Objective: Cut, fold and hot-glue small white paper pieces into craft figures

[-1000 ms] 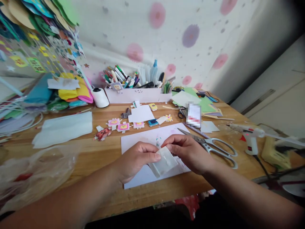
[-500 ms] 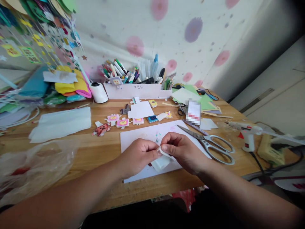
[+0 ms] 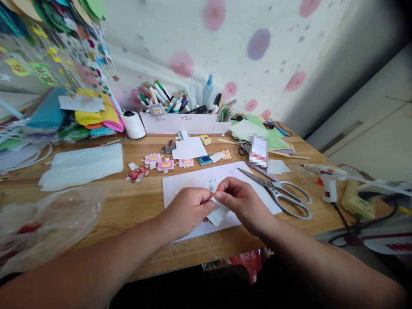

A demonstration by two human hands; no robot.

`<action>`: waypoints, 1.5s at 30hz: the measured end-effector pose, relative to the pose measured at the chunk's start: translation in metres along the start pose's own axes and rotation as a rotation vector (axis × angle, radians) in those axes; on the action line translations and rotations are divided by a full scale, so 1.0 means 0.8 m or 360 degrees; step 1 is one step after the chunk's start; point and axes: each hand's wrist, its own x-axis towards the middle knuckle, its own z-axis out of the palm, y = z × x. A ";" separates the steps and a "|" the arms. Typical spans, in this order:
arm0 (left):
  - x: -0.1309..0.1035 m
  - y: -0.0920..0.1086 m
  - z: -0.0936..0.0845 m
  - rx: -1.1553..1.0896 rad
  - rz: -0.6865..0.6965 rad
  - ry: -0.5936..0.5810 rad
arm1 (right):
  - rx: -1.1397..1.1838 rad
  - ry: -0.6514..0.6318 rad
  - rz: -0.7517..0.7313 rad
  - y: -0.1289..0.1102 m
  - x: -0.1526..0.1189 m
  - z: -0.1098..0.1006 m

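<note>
My left hand (image 3: 193,210) and my right hand (image 3: 240,199) meet fingertip to fingertip, both pinching a small folded white paper piece (image 3: 219,214). Its lower part hangs between them; its top edge is hidden by the fingers. Beneath lies a white sheet (image 3: 174,184) with small coloured marks. Silver scissors (image 3: 280,191) rest open at the sheet's right edge. Beyond the sheet are small coloured paper figures: a red one (image 3: 138,173), pink ones (image 3: 165,165), a blue one (image 3: 205,160) and a yellow one (image 3: 205,139), around a blank white card (image 3: 189,148).
A pen box (image 3: 180,123) and a white thread spool (image 3: 133,124) stand at the back. White strips (image 3: 83,165) and a clear plastic bag (image 3: 58,219) lie left. A glue gun (image 3: 328,178) stands right, near a power strip (image 3: 357,201). Green papers (image 3: 277,139) lie back right.
The white piece between my fingers has tilted and shows less of its surface. My right hand has shifted slightly left. The view has turned a little, moving the right-side objects left.
</note>
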 end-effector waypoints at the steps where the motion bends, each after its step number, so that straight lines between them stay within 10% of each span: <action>1: 0.000 0.000 0.000 -0.0002 -0.0012 0.0005 | -0.0055 0.0009 -0.0020 0.000 0.001 0.001; 7: 0.003 -0.003 -0.003 0.0042 0.0045 -0.0023 | -0.0289 0.0038 -0.0133 0.003 0.005 0.000; 16: 0.002 -0.009 -0.003 0.0030 0.0371 0.0476 | -0.0127 0.0187 -0.0117 0.012 0.005 0.001; 35: 0.001 -0.004 -0.010 0.0285 0.0434 0.0394 | -0.0713 -0.0587 -0.0630 -0.030 0.012 -0.038; 45: 0.000 0.002 -0.011 0.0062 0.0459 0.0384 | -0.0479 -0.0323 -0.0493 -0.017 0.012 -0.027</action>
